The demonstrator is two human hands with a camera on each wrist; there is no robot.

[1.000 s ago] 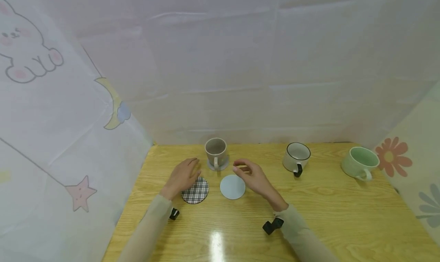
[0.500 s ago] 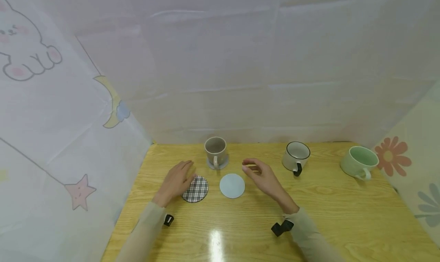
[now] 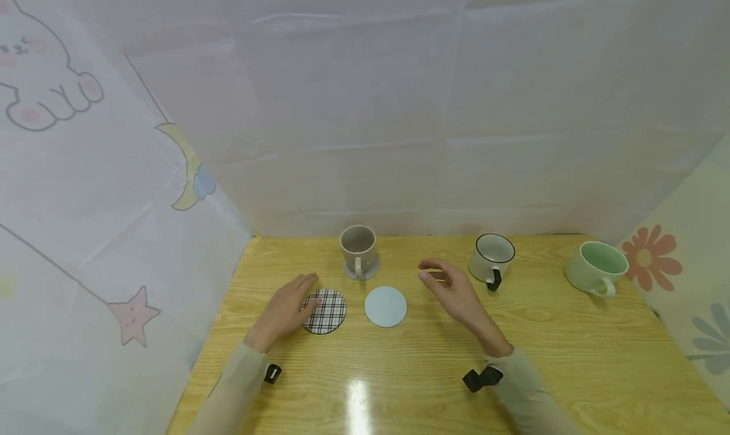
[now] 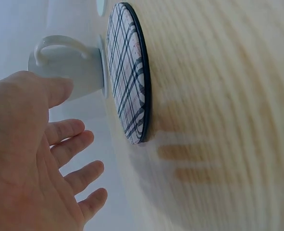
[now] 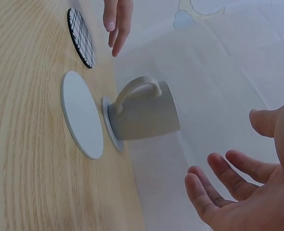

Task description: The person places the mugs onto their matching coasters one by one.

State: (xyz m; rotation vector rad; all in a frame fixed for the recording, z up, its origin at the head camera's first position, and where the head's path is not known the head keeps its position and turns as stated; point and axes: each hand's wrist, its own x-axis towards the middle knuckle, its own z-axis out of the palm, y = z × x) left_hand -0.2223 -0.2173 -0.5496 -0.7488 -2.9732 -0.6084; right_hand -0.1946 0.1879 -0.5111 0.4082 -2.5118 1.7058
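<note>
My left hand [image 3: 286, 310] is held above the table at the left edge of a plaid coaster [image 3: 327, 314], its fingers loosely extended and holding nothing. In the left wrist view that hand [image 4: 31, 149] is apart from the coaster [image 4: 128, 72]. My right hand [image 3: 456, 293] hovers with relaxed, slightly bent fingers between a pale blue round coaster [image 3: 386, 307] and a white mug with a black rim [image 3: 492, 260], touching neither. A grey-beige mug [image 3: 357, 250] stands upright on a light grey coaster [image 3: 372, 272], its handle facing me.
A light green mug [image 3: 595, 270] stands at the far right of the wooden table [image 3: 547, 352]. Behind the table hangs a pale cloth [image 3: 353, 105], and a printed cloth [image 3: 85, 251] covers the left side.
Both hands have drawn apart: the left one moved left and slightly back, the right one moved right, away from the grey-beige mug. Mugs and coasters stay in place.
</note>
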